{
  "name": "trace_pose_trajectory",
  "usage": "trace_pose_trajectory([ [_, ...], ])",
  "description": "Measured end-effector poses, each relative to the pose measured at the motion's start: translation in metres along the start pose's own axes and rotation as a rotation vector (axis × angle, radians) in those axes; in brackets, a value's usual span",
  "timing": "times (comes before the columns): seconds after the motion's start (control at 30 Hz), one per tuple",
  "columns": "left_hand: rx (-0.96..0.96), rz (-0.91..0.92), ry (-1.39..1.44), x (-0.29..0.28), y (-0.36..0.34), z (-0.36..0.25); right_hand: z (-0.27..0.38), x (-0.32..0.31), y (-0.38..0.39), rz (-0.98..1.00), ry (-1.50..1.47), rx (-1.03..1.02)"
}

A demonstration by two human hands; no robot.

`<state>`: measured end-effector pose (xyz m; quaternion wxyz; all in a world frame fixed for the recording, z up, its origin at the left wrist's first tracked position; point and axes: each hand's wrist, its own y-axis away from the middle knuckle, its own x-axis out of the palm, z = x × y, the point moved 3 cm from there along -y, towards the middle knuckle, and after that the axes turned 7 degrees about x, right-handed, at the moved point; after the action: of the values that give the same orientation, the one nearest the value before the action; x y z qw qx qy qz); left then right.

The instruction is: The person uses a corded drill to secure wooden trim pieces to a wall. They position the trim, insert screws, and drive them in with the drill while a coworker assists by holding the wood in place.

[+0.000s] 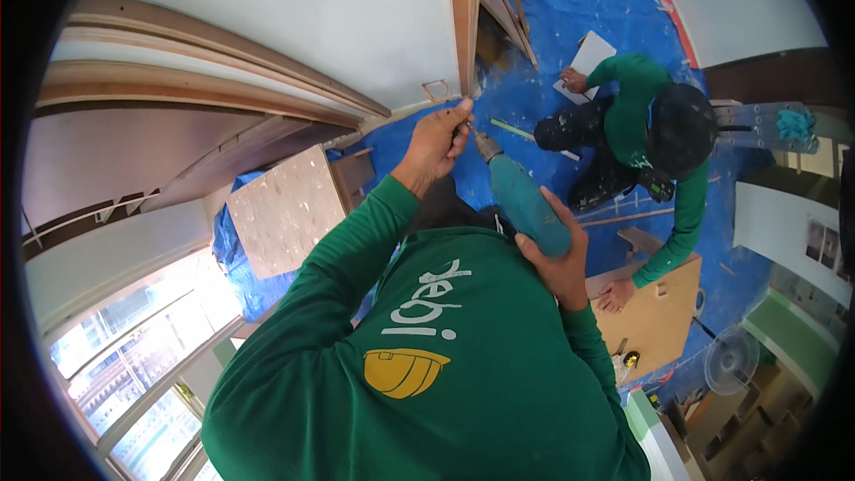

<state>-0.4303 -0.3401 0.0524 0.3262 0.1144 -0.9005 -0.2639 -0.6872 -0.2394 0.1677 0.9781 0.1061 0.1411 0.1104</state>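
Observation:
A teal power drill [524,200] slants across in front of my chest, its chuck pointing up and to the left. My right hand [561,254] is wrapped around the drill's rear end. Just off the chuck, my left hand [435,147] is closed in a pinch with its fingertips together. Whatever small piece it pinches at the drill's tip is too small to make out. Beyond my left fingers stands the lower end of a wooden door frame post [465,27], against a white wall panel.
A co-worker in a green shirt and dark cap [682,129] crouches at the right on the blue tarp [552,0]. One hand rests by a white sheet [591,58], the other on a wooden board [655,316]. A speckled wooden box [289,209] stands left; a ladder [757,127] lies right.

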Motion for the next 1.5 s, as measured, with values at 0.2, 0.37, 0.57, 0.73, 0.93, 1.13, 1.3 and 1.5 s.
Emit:
trace_pose_trajectory([
  [0.2, -0.06, -0.014, -0.014, 0.01, -0.021, 0.001, -0.006, 0.001, -0.013, -0.066, 0.018, -0.027],
  [0.37, -0.059, -0.023, 0.083, 0.023, -0.035, 0.013, -0.01, 0.01, -0.028, -0.107, -0.003, 0.055],
  [0.57, 0.014, -0.135, -0.023, 0.027, -0.073, 0.002, 0.008, 0.035, -0.071, -0.154, 0.043, 0.026],
  [0.73, 0.209, -0.226, -0.138, 0.054, -0.119, -0.044, 0.031, 0.059, -0.122, -0.232, 0.057, -0.024],
  [0.93, 0.212, -0.201, -0.081, 0.059, -0.157, -0.07, 0.035, 0.068, -0.165, -0.244, 0.028, -0.028],
  [1.13, 0.2, -0.206, -0.029, 0.059, -0.167, -0.076, 0.033, 0.072, -0.178, -0.235, -0.019, -0.016],
  [1.3, 0.216, -0.2, -0.011, 0.054, -0.184, -0.072, 0.033, 0.072, -0.185, -0.255, -0.012, -0.043],
  [1.5, 0.115, -0.169, -0.231, 0.043, -0.189, -0.062, 0.027, 0.076, -0.188, -0.332, 0.086, -0.134],
])
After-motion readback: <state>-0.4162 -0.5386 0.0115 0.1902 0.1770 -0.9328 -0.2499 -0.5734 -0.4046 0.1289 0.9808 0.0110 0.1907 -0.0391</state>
